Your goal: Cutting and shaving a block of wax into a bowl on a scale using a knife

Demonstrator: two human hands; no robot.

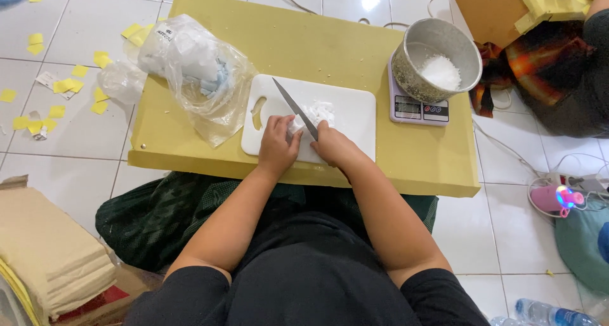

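Your cutting board [355, 110] sits at the centre of the low table [317, 40]. On it, your left hand [276, 143] lies at 7 o'clock, your right hand [335, 147] at 6, the knife [293, 107] between them pointing to 11. A plastic bag [203, 78] lies at the board's 9 o'clock. At 2 o'clock a scale [415, 110] carries a pot [438, 56].

Bare yellow tabletop [317, 40] beyond the cutting board [355, 110]; plastic bag [203, 78] left, scale [415, 107] with metal pot [438, 53] right
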